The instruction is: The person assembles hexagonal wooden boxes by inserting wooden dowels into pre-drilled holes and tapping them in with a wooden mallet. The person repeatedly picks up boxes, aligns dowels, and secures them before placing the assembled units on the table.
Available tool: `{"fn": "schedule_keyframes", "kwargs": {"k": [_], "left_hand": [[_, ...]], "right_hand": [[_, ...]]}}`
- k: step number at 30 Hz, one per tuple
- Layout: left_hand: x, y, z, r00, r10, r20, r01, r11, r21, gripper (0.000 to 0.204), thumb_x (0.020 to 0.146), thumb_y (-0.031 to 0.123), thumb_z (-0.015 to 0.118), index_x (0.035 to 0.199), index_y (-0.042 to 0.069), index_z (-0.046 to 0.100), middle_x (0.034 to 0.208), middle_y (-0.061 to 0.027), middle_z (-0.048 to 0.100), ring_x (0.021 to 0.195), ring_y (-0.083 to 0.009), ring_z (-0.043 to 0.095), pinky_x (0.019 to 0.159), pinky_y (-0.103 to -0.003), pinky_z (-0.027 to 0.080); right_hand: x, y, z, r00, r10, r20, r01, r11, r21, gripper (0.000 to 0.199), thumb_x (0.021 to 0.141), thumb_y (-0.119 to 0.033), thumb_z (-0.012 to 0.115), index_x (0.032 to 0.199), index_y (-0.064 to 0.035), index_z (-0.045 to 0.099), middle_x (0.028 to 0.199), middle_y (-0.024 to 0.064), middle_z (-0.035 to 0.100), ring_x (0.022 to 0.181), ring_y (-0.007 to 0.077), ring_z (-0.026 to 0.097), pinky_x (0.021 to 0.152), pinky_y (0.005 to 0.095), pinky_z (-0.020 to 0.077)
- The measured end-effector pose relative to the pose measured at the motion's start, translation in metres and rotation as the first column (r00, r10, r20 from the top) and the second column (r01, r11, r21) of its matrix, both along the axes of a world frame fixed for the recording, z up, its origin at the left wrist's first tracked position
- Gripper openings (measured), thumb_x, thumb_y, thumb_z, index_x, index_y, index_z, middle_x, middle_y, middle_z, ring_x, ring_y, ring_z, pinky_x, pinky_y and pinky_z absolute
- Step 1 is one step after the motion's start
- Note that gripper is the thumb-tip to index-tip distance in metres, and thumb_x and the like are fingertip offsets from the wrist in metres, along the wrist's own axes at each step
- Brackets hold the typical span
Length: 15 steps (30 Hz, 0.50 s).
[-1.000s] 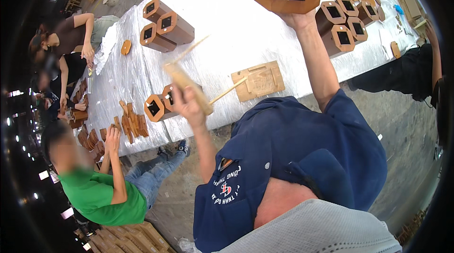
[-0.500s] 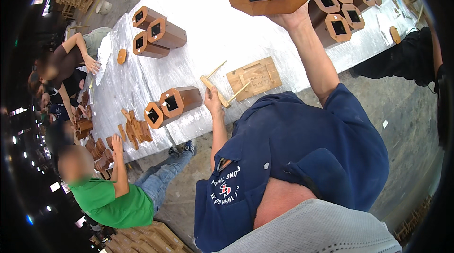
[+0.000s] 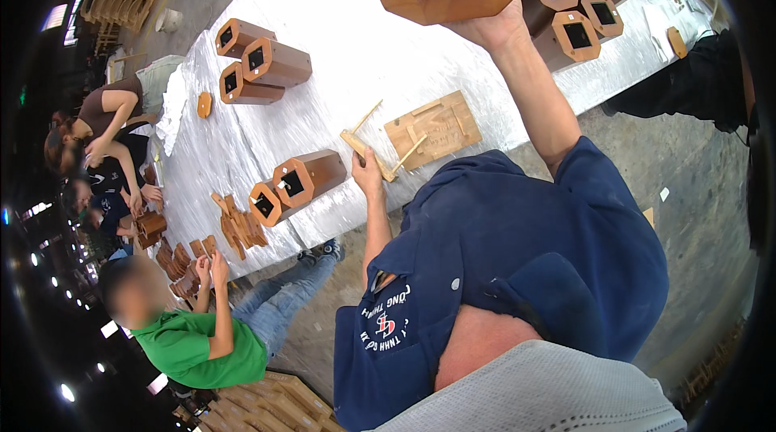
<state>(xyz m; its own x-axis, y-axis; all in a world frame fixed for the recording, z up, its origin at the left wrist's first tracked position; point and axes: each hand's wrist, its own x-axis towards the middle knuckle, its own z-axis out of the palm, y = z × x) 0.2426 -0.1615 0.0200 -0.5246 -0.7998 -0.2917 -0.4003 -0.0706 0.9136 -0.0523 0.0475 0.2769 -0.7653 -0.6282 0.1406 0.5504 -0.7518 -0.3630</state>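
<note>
High at the top edge, an octagonal brown wooden box (image 3: 440,12) with a dark square opening rests on my right hand (image 3: 495,29), whose fingers are mostly hidden beneath it. My left hand (image 3: 369,175) is closed on a light wooden stick frame (image 3: 354,142), a bar with two thin rods standing off it, over the table's near side. Just right of the frame lies a flat wooden board (image 3: 453,141) with strips fixed on it and handwriting. Left of my left hand, two octagonal boxes (image 3: 323,171) lie on their sides, openings toward me.
The table (image 3: 339,68) has a silvery plastic cover. Three boxes (image 3: 279,64) lie at its far left, several more (image 3: 575,36) at the right. Brown wooden pieces (image 3: 239,226) are piled at left, near a person in a green shirt (image 3: 214,347). Other people work beyond.
The wooden box has shifted slightly left in view with my right hand. My left hand keeps its grip on the frame. The person in green has brought both hands together around a small brown piece.
</note>
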Motion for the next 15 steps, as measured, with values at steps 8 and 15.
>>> {"fn": "schedule_keyframes", "kwargs": {"k": [8, 15], "left_hand": [[-0.002, -0.002, 0.003, 0.996, -0.030, 0.085, 0.034, 0.999, -0.043, 0.046, 0.094, 0.025, 0.064, 0.126, -0.007, 0.056, 0.100, -0.0091, 0.065, 0.085, -0.0147, 0.057, 0.078, -0.029, 0.047], [-0.010, -0.002, 0.009, 0.981, -0.024, 0.190, 0.059, 0.982, -0.179, 0.041, 0.093, 0.027, 0.065, 0.118, -0.005, 0.061, 0.093, -0.0096, 0.066, 0.079, -0.0144, 0.057, 0.074, -0.030, 0.047]], "right_hand": [[-0.010, -0.011, -0.015, 0.996, 0.047, 0.076, -0.047, 0.999, 0.004, 0.087, 0.077, -0.058, 0.067, 0.141, -0.0065, 0.038, 0.129, 0.0179, 0.053, 0.123, 0.0296, 0.053, 0.103, 0.0439, 0.0472], [-0.024, -0.027, -0.028, 0.987, 0.089, 0.135, -0.090, 0.996, -0.001, 0.085, 0.079, -0.060, 0.063, 0.141, -0.0077, 0.038, 0.130, 0.0177, 0.053, 0.124, 0.0294, 0.052, 0.104, 0.0445, 0.0466]]}}
